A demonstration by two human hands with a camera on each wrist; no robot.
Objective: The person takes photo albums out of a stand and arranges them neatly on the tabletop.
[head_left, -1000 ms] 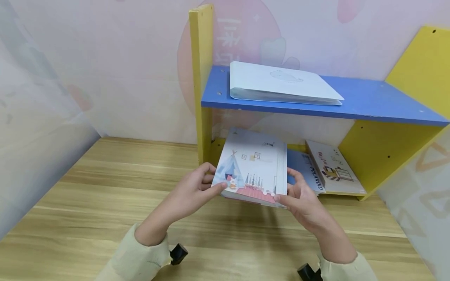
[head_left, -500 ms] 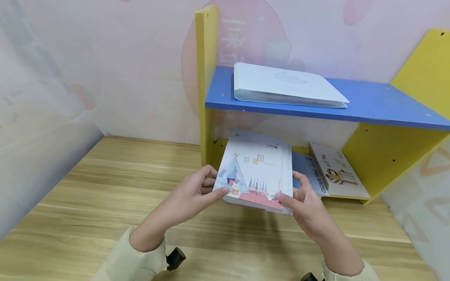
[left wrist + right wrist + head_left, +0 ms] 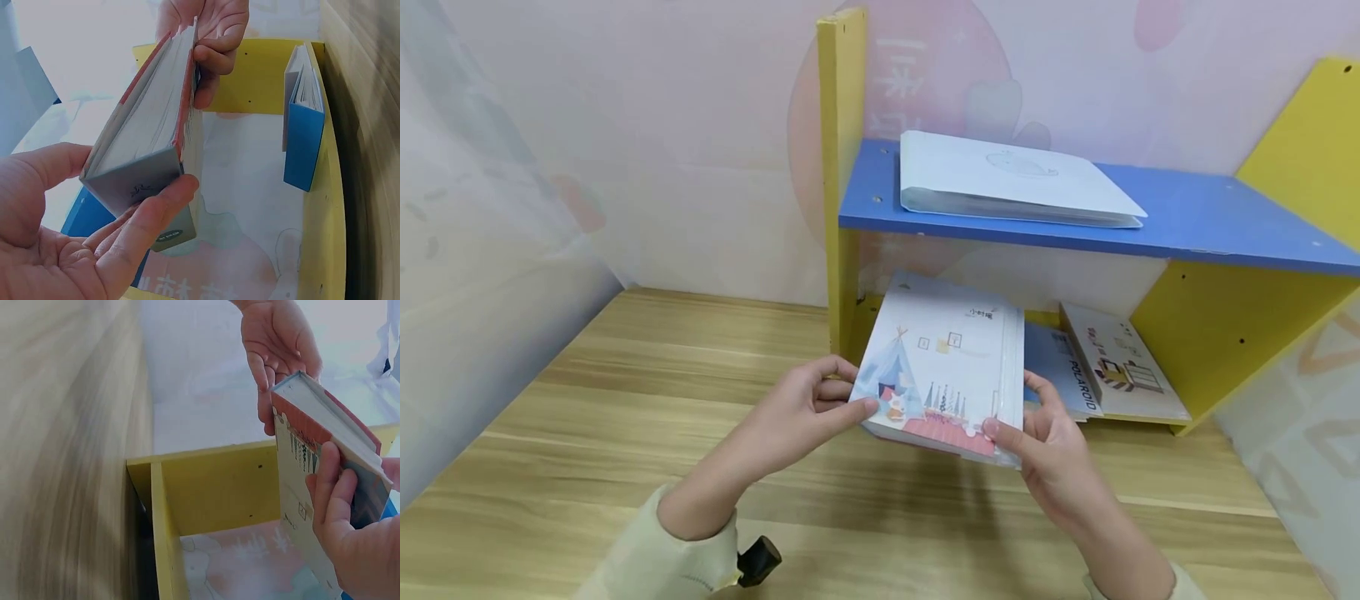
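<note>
A thick photo album (image 3: 936,367) with a white cover, a blue tent and a pink strip is held flat above the wooden surface, its far end under the blue shelf. My left hand (image 3: 805,408) grips its near left corner, thumb on top and fingers beneath. My right hand (image 3: 1052,442) grips the near right corner likewise. In the left wrist view, the left hand (image 3: 106,231) holds the grey spine (image 3: 134,187), and a second, paler spine (image 3: 178,231) shows just behind it. The right wrist view shows the right hand's fingers (image 3: 334,494) against the cover.
A white album (image 3: 1015,179) lies on the blue shelf (image 3: 1195,217) above. On the yellow bottom board, a blue POLAROID album (image 3: 1052,358) and a white illustrated album (image 3: 1116,358) stand to the right. A yellow side panel (image 3: 838,167) rises close to the left hand.
Both hands and the album have come slightly nearer to me, out from the shelf. The whole view has shifted a little. Both hands keep their hold.
</note>
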